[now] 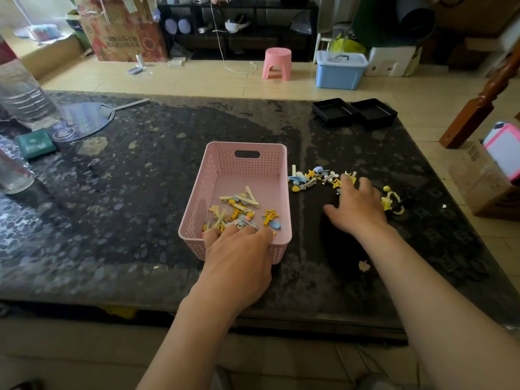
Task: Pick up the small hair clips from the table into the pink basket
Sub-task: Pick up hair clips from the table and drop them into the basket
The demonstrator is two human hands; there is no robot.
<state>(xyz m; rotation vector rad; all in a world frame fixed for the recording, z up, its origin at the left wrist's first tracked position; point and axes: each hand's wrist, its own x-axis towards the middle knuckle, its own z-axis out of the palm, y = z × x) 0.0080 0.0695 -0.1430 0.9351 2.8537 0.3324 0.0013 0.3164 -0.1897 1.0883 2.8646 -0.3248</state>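
About half done: clips in basket, rest on table; left hand grips the rim, right hand spread over pile, hold unclear.

One head-worn wide-angle camera looks forward and down over the near edge of the dark table. It sits close above the table's middle. The room's floor shows beyond the far edge.
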